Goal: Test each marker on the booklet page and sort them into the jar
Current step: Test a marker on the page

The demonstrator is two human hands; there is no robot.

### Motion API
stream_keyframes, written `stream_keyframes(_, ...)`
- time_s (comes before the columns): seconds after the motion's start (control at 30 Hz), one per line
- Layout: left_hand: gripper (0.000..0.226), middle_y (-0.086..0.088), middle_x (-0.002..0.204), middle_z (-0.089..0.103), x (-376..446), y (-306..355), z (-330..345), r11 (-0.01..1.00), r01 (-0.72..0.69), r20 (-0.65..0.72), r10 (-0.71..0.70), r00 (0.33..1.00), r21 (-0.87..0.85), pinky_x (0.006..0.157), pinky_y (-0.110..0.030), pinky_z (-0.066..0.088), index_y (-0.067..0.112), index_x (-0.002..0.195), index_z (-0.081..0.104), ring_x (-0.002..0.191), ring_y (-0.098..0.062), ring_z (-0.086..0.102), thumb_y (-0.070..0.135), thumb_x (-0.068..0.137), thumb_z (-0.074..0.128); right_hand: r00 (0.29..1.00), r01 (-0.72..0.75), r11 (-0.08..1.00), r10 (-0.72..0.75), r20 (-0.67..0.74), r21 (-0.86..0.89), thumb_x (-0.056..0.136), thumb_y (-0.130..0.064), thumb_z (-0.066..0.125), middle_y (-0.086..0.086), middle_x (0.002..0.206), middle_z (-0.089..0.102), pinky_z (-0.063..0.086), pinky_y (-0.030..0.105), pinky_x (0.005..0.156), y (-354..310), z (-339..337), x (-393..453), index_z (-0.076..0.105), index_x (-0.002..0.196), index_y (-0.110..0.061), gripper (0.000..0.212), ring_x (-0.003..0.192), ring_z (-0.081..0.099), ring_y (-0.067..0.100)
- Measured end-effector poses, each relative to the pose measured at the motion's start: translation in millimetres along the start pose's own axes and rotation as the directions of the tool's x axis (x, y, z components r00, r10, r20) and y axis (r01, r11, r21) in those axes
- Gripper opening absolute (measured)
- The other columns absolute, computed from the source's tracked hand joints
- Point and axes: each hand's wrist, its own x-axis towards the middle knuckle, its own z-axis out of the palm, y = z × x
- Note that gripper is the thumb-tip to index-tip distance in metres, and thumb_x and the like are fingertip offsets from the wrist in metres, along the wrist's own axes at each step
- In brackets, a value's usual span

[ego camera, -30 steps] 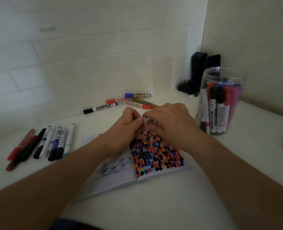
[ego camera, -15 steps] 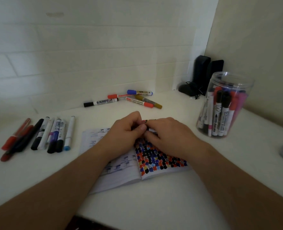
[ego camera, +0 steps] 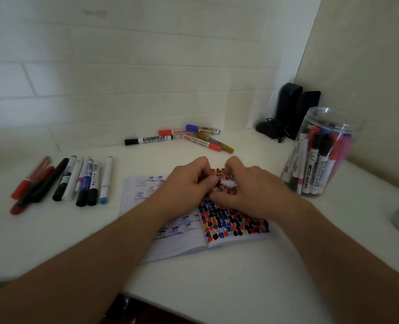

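White marker barrel [ego camera: 227,183] shows between both hands: left hand [ego camera: 189,181] pinches it, right hand [ego camera: 250,185] curls round its end, over the booklet page [ego camera: 235,220]. Probably capping or uncapping; next comes the jar [ego camera: 322,155], right. Loose markers [ego camera: 76,181] lie on the white table [ego camera: 240,277], tiled wall behind.

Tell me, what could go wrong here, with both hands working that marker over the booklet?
The marker is pinched between the left hand and right hand, right above the inked page of the booklet; an exposed tip could smear it or stain fingers. The right forearm lies close to the clear jar; a quick swing might tip it. Loose markers near the wall could roll.
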Motion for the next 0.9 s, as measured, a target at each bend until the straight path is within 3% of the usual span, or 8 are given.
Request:
stream_keyframes(0.13,0.008,0.008,0.092,0.070,0,1,0,0.999,0.012,0.025,-0.013,1.000,0.034,0.080,-0.035,0.055,0.033,0.099,0.055,0.087,-0.010,0.066,0.040,0.104,0.054,0.986,-0.155,0.885,0.168,0.010,0.439,0.099,-0.033,0.058,0.002,0.082,0.061,0.047,0.032,0.062,21,-28,-7,0.048,0.091,-0.024,0.016,0.070,0.055,0.019)
stream_keyframes(0.2,0.008,0.011,0.097,0.069,0,0,1,0.997,-0.001,0.069,-0.005,0.998,0.078,0.083,-0.033,0.054,0.036,0.106,0.057,0.091,-0.006,0.064,0.043,0.103,0.055,0.968,-0.187,0.507,0.241,0.070,0.841,0.092,0.001,0.046,0.010,0.083,0.067,0.050,0.032,0.062,33,-52,-11,0.058,0.088,-0.013,0.020,0.073,0.058,0.024)
stream_keyframes(0.27,0.010,0.014,0.097,0.069,1,-1,2,0.989,-0.027,0.123,0.009,0.992,0.143,0.082,-0.034,0.055,0.037,0.105,0.060,0.090,-0.004,0.063,0.046,0.100,0.058,0.977,-0.173,0.072,0.136,0.162,0.982,0.075,0.012,0.044,0.014,0.091,0.070,0.054,0.029,0.061,45,-69,-19,0.070,0.091,-0.011,0.039,0.073,0.063,0.021)
stream_keyframes(0.37,0.014,0.018,0.096,0.068,3,-1,4,0.961,-0.099,0.179,0.053,0.982,0.258,0.081,-0.034,0.056,0.040,0.103,0.063,0.088,0.000,0.062,0.050,0.095,0.065,0.989,-0.131,-0.146,-0.082,0.120,0.981,0.080,0.009,0.065,0.011,0.098,0.070,0.057,0.026,0.065,62,-65,-35,0.075,0.111,-0.018,0.043,0.081,0.067,0.018)
stream_keyframes(0.43,0.017,0.020,0.097,0.067,4,-2,5,0.946,-0.133,0.194,0.077,0.978,0.295,0.081,-0.032,0.056,0.041,0.103,0.063,0.089,0.002,0.061,0.051,0.092,0.069,0.983,-0.146,-0.106,-0.131,0.132,0.984,0.076,-0.011,0.089,0.010,0.091,0.066,0.055,0.026,0.061,70,-49,-43,0.071,0.111,-0.016,0.040,0.078,0.064,0.018)
stream_keyframes(0.53,0.020,0.022,0.098,0.066,4,-4,5,0.931,-0.157,0.212,0.089,0.973,0.330,0.080,-0.028,0.055,0.044,0.103,0.061,0.089,0.004,0.060,0.053,0.088,0.072,0.989,-0.148,0.088,-0.003,0.149,0.985,0.077,-0.032,0.087,0.009,0.060,0.043,0.027,0.026,0.043,72,-20,-53,0.062,0.083,-0.013,0.032,0.048,0.033,0.018)
stream_keyframes(0.67,0.020,0.024,0.097,0.065,5,-5,8,0.928,-0.161,0.207,0.094,0.974,0.335,0.077,-0.022,0.051,0.043,0.103,0.064,0.090,0.007,0.059,0.050,0.088,0.074,0.992,-0.100,0.294,0.107,0.071,0.950,0.080,-0.012,0.065,0.008,0.052,0.034,0.018,0.024,0.044,68,-7,-68,0.057,0.084,-0.009,0.009,0.044,0.023,0.016)
stream_keyframes(0.9,0.021,0.022,0.099,0.067,2,-2,9,0.911,-0.171,0.189,0.105,0.976,0.376,0.083,-0.030,0.054,0.042,0.105,0.064,0.091,0.002,0.061,0.051,0.088,0.073,0.986,-0.107,0.472,0.166,0.031,0.875,0.084,0.000,0.073,0.003,0.049,0.044,0.028,0.022,0.043,64,-8,-73,0.052,0.063,-0.013,0.033,0.041,0.035,0.013)
